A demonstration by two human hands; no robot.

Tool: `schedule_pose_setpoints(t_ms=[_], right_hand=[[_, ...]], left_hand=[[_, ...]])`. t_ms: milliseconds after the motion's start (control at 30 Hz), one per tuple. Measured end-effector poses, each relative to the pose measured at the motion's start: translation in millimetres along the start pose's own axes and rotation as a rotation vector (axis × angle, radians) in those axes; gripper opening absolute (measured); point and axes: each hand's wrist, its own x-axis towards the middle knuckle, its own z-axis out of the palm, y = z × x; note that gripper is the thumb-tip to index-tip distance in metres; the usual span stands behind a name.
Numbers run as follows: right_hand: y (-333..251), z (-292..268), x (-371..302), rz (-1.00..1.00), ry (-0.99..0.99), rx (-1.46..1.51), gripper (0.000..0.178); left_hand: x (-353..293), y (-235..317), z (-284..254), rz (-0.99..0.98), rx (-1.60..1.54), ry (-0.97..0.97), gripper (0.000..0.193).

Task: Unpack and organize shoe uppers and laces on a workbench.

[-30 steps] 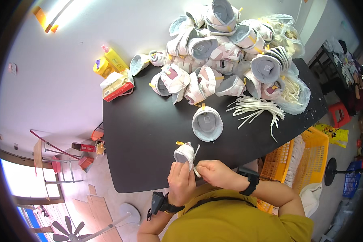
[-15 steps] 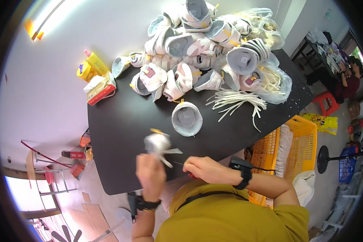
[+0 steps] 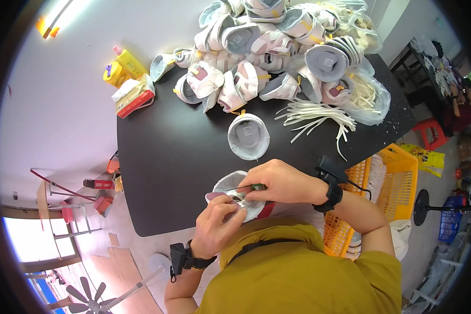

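Observation:
A grey-lined, white shoe upper (image 3: pixel 228 181) is held close to my body at the table's near edge. My left hand (image 3: pixel 214 224) pinches its near side, fingers curled on the material beside a mauve patch. My right hand (image 3: pixel 278 181) is closed on a slim tool with a thin dark shaft (image 3: pixel 241 187) and a green part at the grip; its exact kind cannot be made out. The shaft reaches over the upper's opening. Fingers hide where the tip touches. Farther out, another shoe upper (image 3: pixel 249 137) lies with its grey opening facing up.
A large heap of shoe uppers (image 3: pixel 256 47) fills the far side of the dark table (image 3: pixel 162 172). Cream laces (image 3: pixel 319 119) lie loose near a plastic bag. Yellow bottles (image 3: pixel 125 65) and a tissue box (image 3: pixel 135 99) stand far left. Yellow crates (image 3: pixel 397 183) are at right; another person sits beyond.
The shoe upper has come nearer and turned its opening up. My right hand has moved up and left over it with the tool, meeting my left hand. The view has shifted slightly.

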Motion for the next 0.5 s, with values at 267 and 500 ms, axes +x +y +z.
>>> schedule_pose_setpoints(t_ms=[267,500], right_hand=[[21.3,13.2,-9.9,0.063,-0.025,0.269,0.015],[21.8,31.8,-17.7,0.146,0.24,0.346,0.014]], left_hand=[[-1.5,2.8,13.7,-0.053,-0.06,0.046,0.034],[7.2,5.0,8.0,-0.307,-0.221,-0.118,0.023]])
